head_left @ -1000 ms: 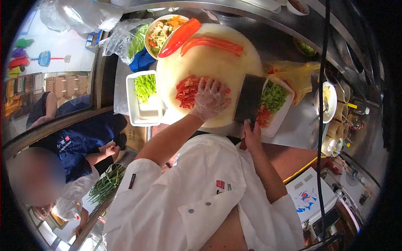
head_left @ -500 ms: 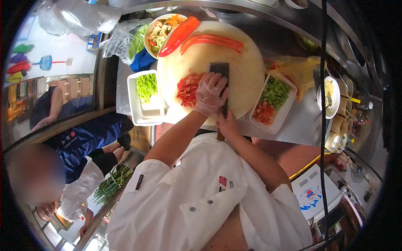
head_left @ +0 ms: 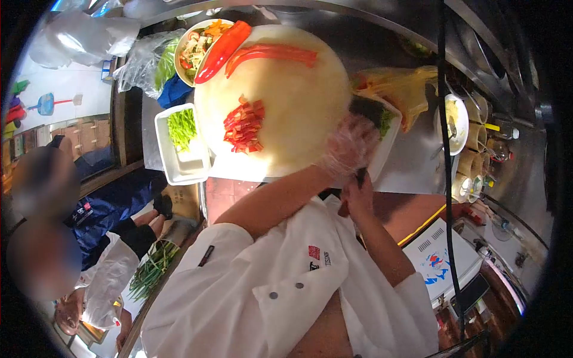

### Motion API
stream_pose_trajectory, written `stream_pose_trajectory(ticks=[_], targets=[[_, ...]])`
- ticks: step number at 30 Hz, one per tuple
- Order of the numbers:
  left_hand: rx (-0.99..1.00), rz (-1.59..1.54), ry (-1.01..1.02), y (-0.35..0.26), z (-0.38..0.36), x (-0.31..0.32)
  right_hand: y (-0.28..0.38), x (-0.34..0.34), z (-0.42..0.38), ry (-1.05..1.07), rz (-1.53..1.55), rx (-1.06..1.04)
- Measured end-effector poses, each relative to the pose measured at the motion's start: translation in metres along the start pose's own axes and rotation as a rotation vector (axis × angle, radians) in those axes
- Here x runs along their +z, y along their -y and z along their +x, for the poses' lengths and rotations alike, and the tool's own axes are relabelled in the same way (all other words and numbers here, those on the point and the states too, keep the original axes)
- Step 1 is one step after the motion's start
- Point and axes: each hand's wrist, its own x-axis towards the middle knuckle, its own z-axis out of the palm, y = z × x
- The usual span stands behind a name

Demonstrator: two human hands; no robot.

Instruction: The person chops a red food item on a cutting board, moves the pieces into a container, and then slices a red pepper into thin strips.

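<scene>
My right hand (head_left: 357, 200) is closed around the handle of a cleaver, whose dark blade (head_left: 365, 108) is over the white tray (head_left: 387, 143) at the right. Against the near part of the blade is my left hand (head_left: 352, 145), in a clear plastic glove; its fingers are blurred. Green pieces show at the tray's far edge, and the hand and blade hide much of what it holds. On the round cutting board (head_left: 298, 119) lies a pile of chopped red pepper (head_left: 243, 125). Red pepper strips (head_left: 271, 55) and a larger red pepper piece (head_left: 224, 52) lie at its far side.
Left of the board stands a white tray (head_left: 182, 170) with chopped greens. A bowl (head_left: 190, 70) of mixed cut vegetables, a blue cloth (head_left: 174, 92) and a yellow bag (head_left: 397, 83) are around it. A black cable (head_left: 444, 179) hangs at right. Other people are at the left.
Both hands and the cleaver have moved right, from the board to over the right tray. The chopped pepper pile stays on the board. The whole view has shifted slightly.
</scene>
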Motion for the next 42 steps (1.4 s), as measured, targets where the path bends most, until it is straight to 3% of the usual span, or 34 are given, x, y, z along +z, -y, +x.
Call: stream_pose_trajectory(ticks=[6, 7, 9, 10, 11, 12, 14, 15, 16, 18, 20, 23, 25, 27, 32, 38, 42], targets=[[-0.055, -0.336, -0.037, -0.058, -0.002, 0.058, 0.016, -0.061, -0.039, -0.217, -0.05, 0.105], [0.167, -0.179, -0.003, -0.046, -0.011, 0.071, 0.006, -0.069, -0.04, -0.27, -0.131, 0.077], [0.063, -0.02, 0.25, -0.032, -0.035, 0.089, -0.033, -0.094, -0.025, -0.412, -0.37, 0.003], [0.011, 0.06, 0.375, -0.027, -0.042, 0.092, -0.041, -0.109, -0.021, -0.445, -0.28, 0.004], [0.05, 0.118, 0.361, -0.024, -0.048, 0.089, -0.05, -0.123, -0.017, -0.478, -0.19, 0.002], [0.089, 0.183, 0.347, -0.015, -0.055, 0.083, -0.05, -0.131, -0.016, -0.441, 0.147, 0.053], [-0.01, 0.131, 0.409, 0.015, -0.052, 0.039, -0.059, -0.146, -0.008, -0.402, 0.233, 0.036], [-0.143, 0.004, 0.476, 0.034, -0.029, -0.013, -0.069, -0.153, -0.004, -0.415, -0.015, -0.046], [-0.282, -0.131, 0.537, 0.057, -0.018, -0.052, -0.063, -0.145, -0.001, -0.362, -0.094, -0.081], [-0.364, 0.061, 0.572, 0.134, -0.03, -0.07, -0.045, -0.124, 0.004, -0.264, -0.245, -0.161], [-0.364, 0.387, 0.384, 0.164, -0.031, -0.134, 0.004, -0.082, -0.014, -0.082, -0.221, -0.024], [-0.344, 0.355, 0.421, 0.198, -0.077, -0.158, -0.028, -0.055, 0.012, 0.034, -0.324, -0.147], [-0.291, 0.339, 0.542, 0.187, -0.097, -0.169, -0.05, -0.033, 0.031, 0.032, -0.531, -0.361], [-0.236, 0.309, 0.591, 0.178, -0.114, -0.18, -0.057, -0.011, 0.049, 0.086, -0.591, -0.414], [-0.223, 0.277, 0.469, 0.181, -0.145, -0.195, -0.013, 0.043, 0.054, 0.241, -0.276, -0.023], [-0.262, 0.251, 0.217, 0.197, -0.139, -0.166, 0.02, 0.094, 0.061, 0.257, -0.373, -0.06], [-0.235, 0.235, 0.107, 0.205, -0.136, -0.148, 0.008, 0.11, 0.08, 0.249, -0.403, -0.213]])
